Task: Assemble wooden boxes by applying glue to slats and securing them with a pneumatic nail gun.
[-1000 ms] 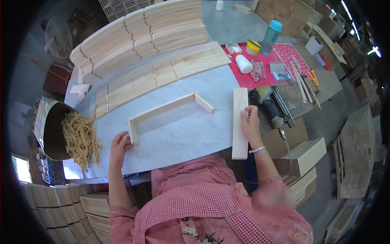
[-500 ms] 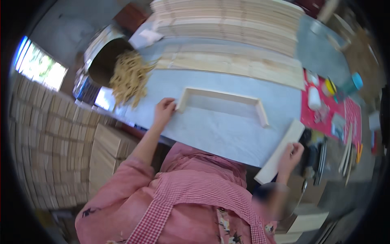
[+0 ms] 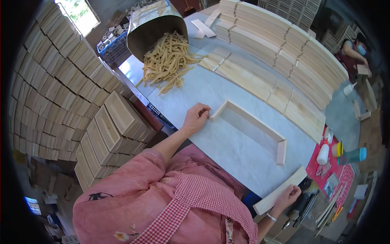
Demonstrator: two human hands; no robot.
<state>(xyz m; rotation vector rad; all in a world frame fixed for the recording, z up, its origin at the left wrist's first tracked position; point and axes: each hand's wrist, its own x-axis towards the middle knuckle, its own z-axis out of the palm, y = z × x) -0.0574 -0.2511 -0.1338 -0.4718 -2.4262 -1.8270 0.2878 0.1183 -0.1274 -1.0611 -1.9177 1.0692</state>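
Near right, the right hand [image 3: 287, 196] touches a board [image 3: 273, 197] pointing far right. The left hand [image 3: 197, 116], fingers curled, is at the left end of a wooden frame [image 3: 256, 122]; fingertips hard to make out, I cannot tell whether either grip clamps. The frame lies on the worktop [image 3: 227, 150], long side running far-left to near-right.

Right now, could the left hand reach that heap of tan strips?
Probably yes: the left hand looks close to the heap of tan strips, and only pale tabletop shows between them, with nothing in the way.

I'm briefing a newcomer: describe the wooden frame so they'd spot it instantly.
Find the pale tabletop. On it, by the left hand, is the frame. Unlike the flat boards beyond it, it stands on edge, with three sides and the fourth open.
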